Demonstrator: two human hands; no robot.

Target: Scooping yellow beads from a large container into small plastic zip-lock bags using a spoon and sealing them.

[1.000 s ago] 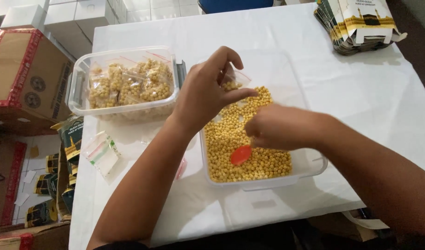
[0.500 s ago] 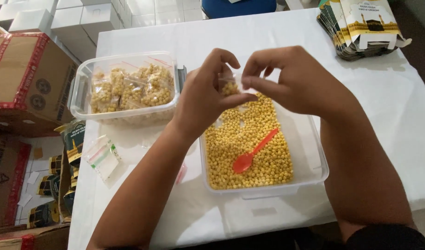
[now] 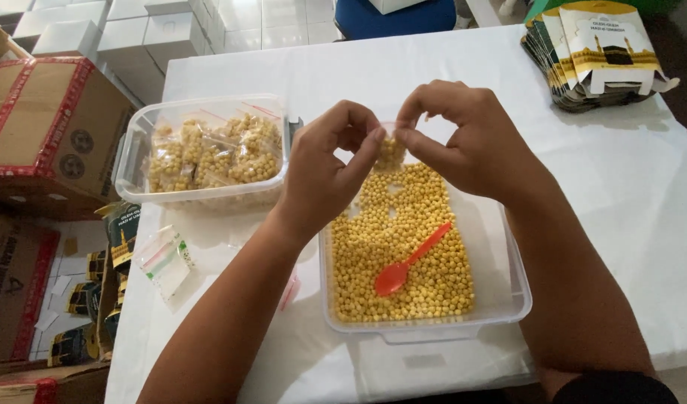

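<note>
Both hands meet above the far end of the clear tub [image 3: 508, 299] of yellow chickpeas [image 3: 403, 254]. The left hand [image 3: 324, 176] and the right hand [image 3: 470, 138] are nearly closed, and their fingertips pinch the top of a small clear bag [image 3: 390, 152] with some chickpeas inside. An orange spoon [image 3: 411, 260] lies on the chickpeas in the tub. To the left of the tub stands a second container [image 3: 201, 196] with filled bags, and empty small bags [image 3: 164, 254] lie near it.
</note>
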